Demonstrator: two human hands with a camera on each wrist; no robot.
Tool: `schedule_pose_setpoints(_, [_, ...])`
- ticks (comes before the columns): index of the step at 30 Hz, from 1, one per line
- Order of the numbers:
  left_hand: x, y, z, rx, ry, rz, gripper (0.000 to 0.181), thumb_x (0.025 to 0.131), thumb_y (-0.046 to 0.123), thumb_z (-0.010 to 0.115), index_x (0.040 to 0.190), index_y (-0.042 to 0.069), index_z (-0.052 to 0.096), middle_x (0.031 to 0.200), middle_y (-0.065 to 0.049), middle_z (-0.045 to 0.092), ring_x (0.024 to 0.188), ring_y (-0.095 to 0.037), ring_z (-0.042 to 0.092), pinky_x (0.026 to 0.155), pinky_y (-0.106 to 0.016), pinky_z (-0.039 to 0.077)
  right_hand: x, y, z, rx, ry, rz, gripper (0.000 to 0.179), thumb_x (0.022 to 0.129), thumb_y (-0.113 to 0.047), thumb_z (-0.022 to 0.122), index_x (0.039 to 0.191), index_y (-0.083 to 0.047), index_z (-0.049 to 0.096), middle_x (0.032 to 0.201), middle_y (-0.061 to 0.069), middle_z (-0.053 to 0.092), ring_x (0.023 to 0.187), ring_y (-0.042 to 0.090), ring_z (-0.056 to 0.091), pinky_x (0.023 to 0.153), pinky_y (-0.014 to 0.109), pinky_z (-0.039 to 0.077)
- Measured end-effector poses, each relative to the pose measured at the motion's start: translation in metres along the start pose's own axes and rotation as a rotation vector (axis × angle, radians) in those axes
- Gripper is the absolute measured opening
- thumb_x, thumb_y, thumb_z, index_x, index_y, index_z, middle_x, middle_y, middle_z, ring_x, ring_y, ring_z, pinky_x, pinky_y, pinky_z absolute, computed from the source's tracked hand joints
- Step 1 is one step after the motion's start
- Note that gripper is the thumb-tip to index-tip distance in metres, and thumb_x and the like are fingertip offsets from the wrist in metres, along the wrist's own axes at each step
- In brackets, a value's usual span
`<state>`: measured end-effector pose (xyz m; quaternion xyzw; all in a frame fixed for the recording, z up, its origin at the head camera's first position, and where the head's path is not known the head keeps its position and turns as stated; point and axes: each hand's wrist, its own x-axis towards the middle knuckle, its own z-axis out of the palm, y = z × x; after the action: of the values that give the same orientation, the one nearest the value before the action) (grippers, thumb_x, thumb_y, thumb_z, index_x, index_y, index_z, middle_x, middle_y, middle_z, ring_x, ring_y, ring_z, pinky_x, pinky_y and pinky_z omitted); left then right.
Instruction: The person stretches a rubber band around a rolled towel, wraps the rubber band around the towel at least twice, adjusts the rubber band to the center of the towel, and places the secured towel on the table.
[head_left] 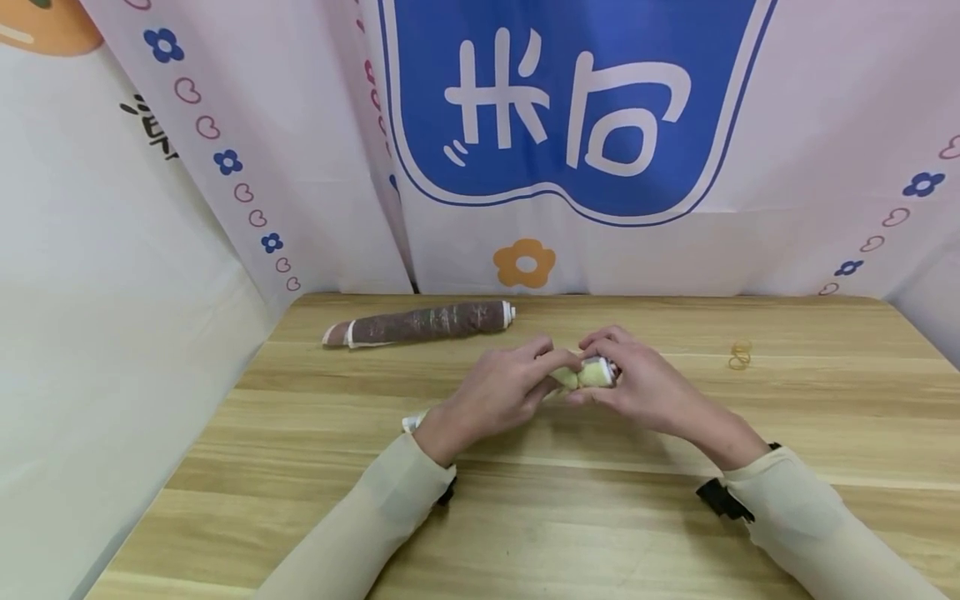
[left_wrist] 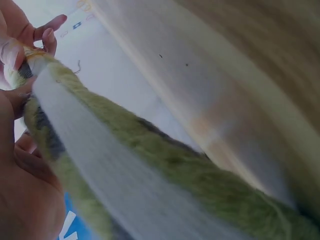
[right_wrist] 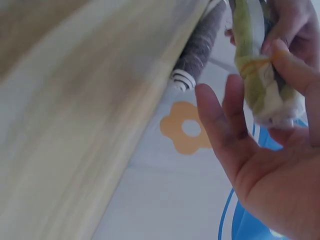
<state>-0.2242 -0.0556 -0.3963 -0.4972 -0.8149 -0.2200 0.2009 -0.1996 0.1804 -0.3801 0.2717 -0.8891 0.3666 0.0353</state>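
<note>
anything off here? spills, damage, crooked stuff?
Only minor: at the left end of the brown roll, a flap sticks out past the white edging, so it looks uneven. Loose bands lie toward the table's right, possibly spares. No spill or damage visible, including on the held green roll.

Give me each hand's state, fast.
Left hand: closed, holding the green roll.
Right hand: holding the same roll near its end, some fingers extended.

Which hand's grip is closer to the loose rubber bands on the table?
Right: the right-hand grip is left of the rubber bands; the left-hand grip is farther left.
</note>
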Motion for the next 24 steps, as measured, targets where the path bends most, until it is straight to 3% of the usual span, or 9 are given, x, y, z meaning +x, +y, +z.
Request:
schedule_pose_setpoints(8, [0.002,-0.001,0.001,-0.189,0.093,-0.083,0.019,0.099,0.003,0.073,0.116,0.013,0.073,0.104,0.0,0.067,0.077,-0.01,0.055,0.067,-0.021,0.046,-0.002,0.006,-0.01,0.105,-0.035,0.149,0.039,0.092,-0.038,0.086,0.119,-0.012,0.075,0.107,0.004,0.067,0.085,0.021,0.06,0.069,0.034,0.054])
schedule_pose_setpoints(11, [0.003,0.0,0.001,-0.271,0.153,-0.134,0.019,0.099,0.0,0.072,0.115,0.01,0.073,0.109,-0.001,0.07,0.085,-0.01,0.059,0.074,-0.023,0.051,-0.002,0.004,-0.007,0.168,0.002,0.19,0.032,0.094,-0.04,0.084,0.111,-0.014,0.075,0.097,0.005,0.068,0.08,0.025,0.064,0.067,0.034,0.055])
schedule_pose_setpoints(15, [0.004,0.003,0.0,-0.36,0.223,-0.197,0.02,0.1,-0.001,0.071,0.116,0.009,0.073,0.111,-0.002,0.071,0.084,-0.01,0.057,0.07,-0.027,0.052,-0.002,0.003,-0.003,0.289,0.032,0.238,0.03,0.098,-0.041,0.079,0.107,-0.012,0.075,0.092,0.015,0.069,0.077,0.036,0.069,0.067,0.04,0.058])
schedule_pose_setpoints(20, [0.005,0.005,0.001,-0.452,0.292,-0.275,0.017,0.102,0.003,0.069,0.119,0.007,0.072,0.113,-0.005,0.071,0.083,-0.014,0.057,0.069,-0.03,0.049,-0.002,0.004,0.0,0.36,0.062,0.243,0.034,0.102,-0.04,0.072,0.12,-0.012,0.077,0.093,0.02,0.071,0.076,0.043,0.07,0.072,0.046,0.059])
schedule_pose_setpoints(24, [0.007,0.007,0.0,-0.577,0.352,-0.399,0.018,0.105,0.006,0.068,0.122,0.007,0.071,0.114,-0.005,0.071,0.084,-0.017,0.06,0.071,-0.031,0.051,-0.003,0.006,0.001,0.373,0.072,0.195,0.038,0.106,-0.032,0.068,0.134,-0.007,0.072,0.1,0.02,0.074,0.075,0.042,0.07,0.072,0.042,0.059])
